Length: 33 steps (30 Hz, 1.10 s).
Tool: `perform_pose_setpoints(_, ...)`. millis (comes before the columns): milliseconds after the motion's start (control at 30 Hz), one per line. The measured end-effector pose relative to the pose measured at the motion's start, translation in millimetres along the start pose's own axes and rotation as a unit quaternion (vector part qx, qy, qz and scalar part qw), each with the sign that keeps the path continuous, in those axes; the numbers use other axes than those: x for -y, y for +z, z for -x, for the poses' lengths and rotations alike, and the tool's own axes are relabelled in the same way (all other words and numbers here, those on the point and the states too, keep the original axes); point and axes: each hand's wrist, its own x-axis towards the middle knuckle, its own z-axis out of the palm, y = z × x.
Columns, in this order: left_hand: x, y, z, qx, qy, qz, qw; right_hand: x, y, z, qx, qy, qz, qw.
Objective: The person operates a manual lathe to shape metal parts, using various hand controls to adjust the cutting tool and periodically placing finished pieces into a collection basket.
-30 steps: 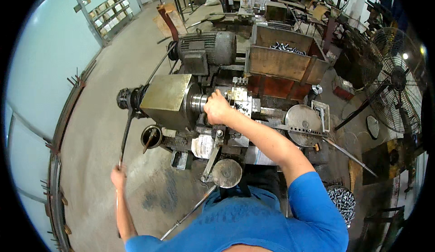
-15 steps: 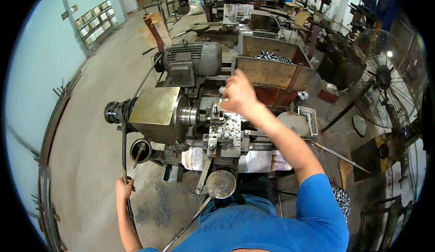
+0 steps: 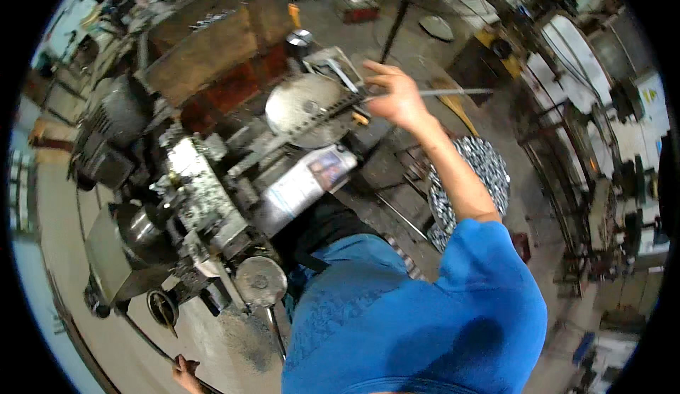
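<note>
At the lower left, my left hand (image 3: 185,371) is closed around a long dark lever (image 3: 150,341) that runs up to the headstock of a small lathe (image 3: 106,252). My right hand (image 3: 395,96) hovers above a perforated metal bar (image 3: 322,116) and the pale rod (image 3: 457,92) at its end. Its fingers are stretched out and apart, and nothing shows in them. Beside that hand lie a round metal plate (image 3: 301,100) and a small rectangular tray (image 3: 336,65). The chip-covered tool slide (image 3: 202,185) and a round handwheel (image 3: 261,281) lie between my hands.
A large metal-and-wood bin (image 3: 212,61) holding small shiny parts stands behind the lathe. To the right of my forearm is a container heaped with small shiny metal pieces (image 3: 482,174). A printed sheet (image 3: 304,185) covers the lathe's front edge. A fan stand (image 3: 402,15) rises beyond.
The view has swung to the right. My right hand has moved from above the tool slide to the perforated bar and rod. My left hand still grips the lever.
</note>
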Motion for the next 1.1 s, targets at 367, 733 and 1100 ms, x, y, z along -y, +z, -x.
perform_pose_setpoints(367, -1.2, 7.3, -49.5, 0.006, -0.047, -0.033, 0.998, -206.6, 30.6, 228.3, 0.265, 0.408, 0.212, 0.848)
perform_pose_setpoints(733, -10.8, 10.0, -21.9, 0.018, 0.01, -0.039, 0.999, -196.0, 36.7, 212.7, 0.325, 0.365, 0.304, 0.817)
perform_pose_setpoints(1100, -8.8, 9.7, -32.8, 0.026, 0.01, -0.02, 0.999, -242.6, 36.5, 244.9, 0.257, 0.293, 0.288, 0.875)
